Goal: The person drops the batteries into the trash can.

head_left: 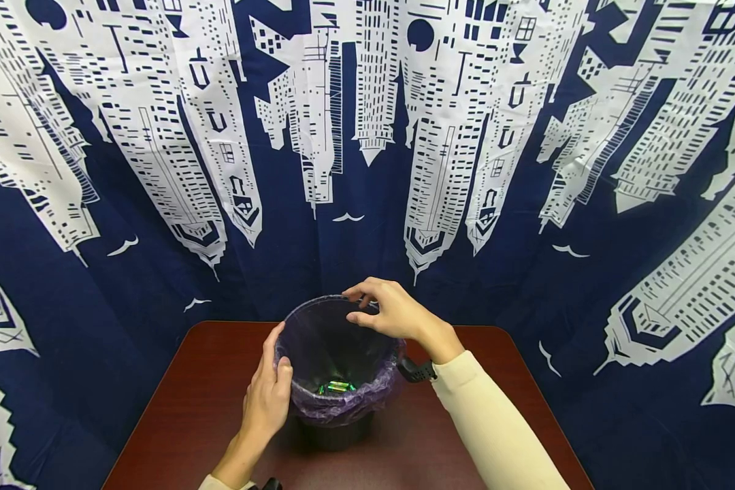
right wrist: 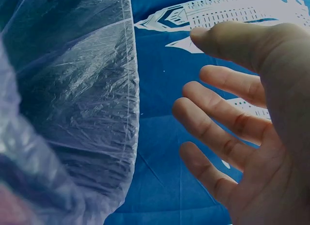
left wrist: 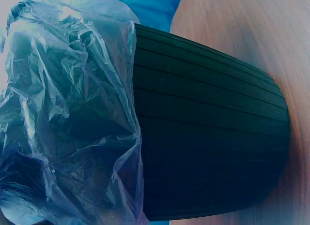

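A small black ribbed waste bin [head_left: 337, 432] is seen standing on a dark red-brown table [head_left: 177, 415], near the table's middle. It is lined with a translucent purple plastic bag [head_left: 343, 401], whose edge is folded down over the rim. A green item [head_left: 337, 387] is visible at the bottom of the bag; what it is cannot be told.

The left hand [head_left: 268, 398] is placed at about 9 o'clock of the rim, its thumb hooked over the bag's folded edge and the other fingers laid against the outside, so the bag and rim are gripped.

The right hand [head_left: 388, 309] is held at about 1 o'clock of the rim. In the wrist view its fingers [right wrist: 218, 118] are shown spread and loosely bent, just beside the bag's edge [right wrist: 128, 104] and holding nothing.

A blue and white skyline-print cloth [head_left: 367, 136] is hung behind the table.
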A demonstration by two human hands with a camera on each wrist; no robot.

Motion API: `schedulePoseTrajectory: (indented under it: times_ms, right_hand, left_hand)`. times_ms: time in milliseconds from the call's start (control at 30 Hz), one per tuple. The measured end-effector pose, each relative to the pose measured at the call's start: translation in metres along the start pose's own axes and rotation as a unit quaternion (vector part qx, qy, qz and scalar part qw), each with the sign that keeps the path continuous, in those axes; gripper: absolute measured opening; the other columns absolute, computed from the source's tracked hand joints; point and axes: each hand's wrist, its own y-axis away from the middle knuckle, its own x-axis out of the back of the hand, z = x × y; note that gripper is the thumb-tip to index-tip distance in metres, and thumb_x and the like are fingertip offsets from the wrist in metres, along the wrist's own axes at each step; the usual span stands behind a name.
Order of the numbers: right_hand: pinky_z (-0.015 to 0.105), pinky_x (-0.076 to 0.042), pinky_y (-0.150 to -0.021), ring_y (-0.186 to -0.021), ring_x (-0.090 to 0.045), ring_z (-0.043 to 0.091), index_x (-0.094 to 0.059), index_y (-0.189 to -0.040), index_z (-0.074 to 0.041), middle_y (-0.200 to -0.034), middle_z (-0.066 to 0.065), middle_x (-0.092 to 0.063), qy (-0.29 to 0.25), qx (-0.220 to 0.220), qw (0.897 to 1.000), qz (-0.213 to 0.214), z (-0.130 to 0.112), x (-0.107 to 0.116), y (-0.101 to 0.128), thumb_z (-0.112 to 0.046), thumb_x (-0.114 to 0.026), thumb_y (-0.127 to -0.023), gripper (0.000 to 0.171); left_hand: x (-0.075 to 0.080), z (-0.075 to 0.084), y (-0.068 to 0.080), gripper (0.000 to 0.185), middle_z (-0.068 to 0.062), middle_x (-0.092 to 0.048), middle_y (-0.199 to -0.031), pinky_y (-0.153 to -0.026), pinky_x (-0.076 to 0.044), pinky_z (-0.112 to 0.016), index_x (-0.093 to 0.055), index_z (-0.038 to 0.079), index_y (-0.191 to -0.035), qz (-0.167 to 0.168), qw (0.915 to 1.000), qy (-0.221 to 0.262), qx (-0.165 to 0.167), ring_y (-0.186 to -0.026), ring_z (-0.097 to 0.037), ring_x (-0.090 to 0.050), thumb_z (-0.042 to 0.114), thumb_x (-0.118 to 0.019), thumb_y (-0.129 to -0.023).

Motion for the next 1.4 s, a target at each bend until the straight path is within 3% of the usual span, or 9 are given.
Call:
schedulePoseTrajectory:
  times_ms: [300,733,900,1033,1200,1267,1400]
  right_hand:
    - [0.05,-0.066,-0.104,-0.113,-0.083,0.026,-0.082,-0.142,-0.009,-0.134,0.01,-0.084,-0.015,-0.001,1.0,0.023,0.002,-0.001,0.016,-0.019,-0.086,-0.106,0.037]
    - [0.046,-0.066,-0.101,-0.105,-0.082,0.019,-0.084,-0.135,-0.013,-0.126,0.005,-0.086,-0.007,0.002,0.996,0.088,0.008,-0.004,0.046,-0.016,-0.084,-0.107,0.028]
    - [0.04,-0.067,-0.092,-0.103,-0.082,0.016,-0.085,-0.132,-0.014,-0.124,0.006,-0.085,-0.003,0.004,0.993,0.122,0.014,-0.008,0.061,-0.013,-0.085,-0.106,0.026]
    - [0.034,-0.063,-0.088,-0.1,-0.08,0.014,-0.086,-0.13,-0.014,-0.122,0.006,-0.085,0.003,0.006,0.988,0.152,0.018,-0.013,0.074,-0.01,-0.085,-0.105,0.026]
    - [0.041,-0.065,-0.098,-0.107,-0.081,0.018,-0.086,-0.129,-0.01,-0.122,0.005,-0.085,0.009,0.006,0.984,0.178,0.024,-0.017,0.088,-0.008,-0.085,-0.104,0.025]
    - [0.045,-0.064,-0.105,-0.114,-0.082,0.02,-0.086,-0.129,-0.01,-0.123,0.003,-0.085,0.015,-0.001,0.983,0.185,0.026,-0.017,0.093,-0.009,-0.086,-0.103,0.025]
    - [0.04,-0.063,-0.106,-0.116,-0.083,0.02,-0.087,-0.128,-0.011,-0.124,-0.002,-0.084,0.021,-0.015,0.98,0.198,0.03,-0.019,0.102,-0.009,-0.087,-0.102,0.026]
  left_hand:
    - [0.0,0.002,0.0,0.07,-0.006,-0.048,-0.091,-0.058,-0.035,-0.04,-0.034,0.052,-0.18,0.008,0.9999,0.001,-0.01,-0.068,-0.02,-0.043,0.029,-0.048,-0.115]
    - [0.0,0.001,-0.002,0.072,-0.005,-0.048,-0.087,-0.058,-0.036,-0.04,-0.033,0.053,-0.18,0.003,1.0,-0.003,0.0,-0.067,-0.02,-0.044,0.028,-0.049,-0.114]
    - [0.001,0.0,-0.001,0.072,-0.01,-0.062,-0.098,-0.061,-0.039,-0.041,-0.033,0.052,-0.18,-0.002,1.0,-0.006,0.003,-0.072,-0.023,-0.05,0.029,-0.05,-0.114]
    - [0.001,0.0,0.001,0.072,-0.01,-0.064,-0.1,-0.062,-0.04,-0.041,-0.034,0.052,-0.18,-0.006,0.9999,-0.007,0.005,-0.074,-0.023,-0.052,0.029,-0.051,-0.114]
    - [0.001,-0.002,0.001,0.071,-0.011,-0.066,-0.103,-0.062,-0.04,-0.041,-0.035,0.049,-0.18,-0.007,0.9999,-0.007,0.005,-0.075,-0.024,-0.053,0.03,-0.051,-0.114]
    - [0.002,-0.002,0.001,0.071,-0.013,-0.072,-0.114,-0.063,-0.041,-0.041,-0.034,0.05,-0.18,-0.005,1.0,-0.007,0.003,-0.076,-0.024,-0.054,0.03,-0.051,-0.114]
    - [0.002,-0.002,-0.001,0.072,-0.012,-0.069,-0.108,-0.062,-0.04,-0.041,-0.033,0.054,-0.18,-0.003,1.0,-0.004,0.001,-0.075,-0.023,-0.053,0.03,-0.05,-0.114]
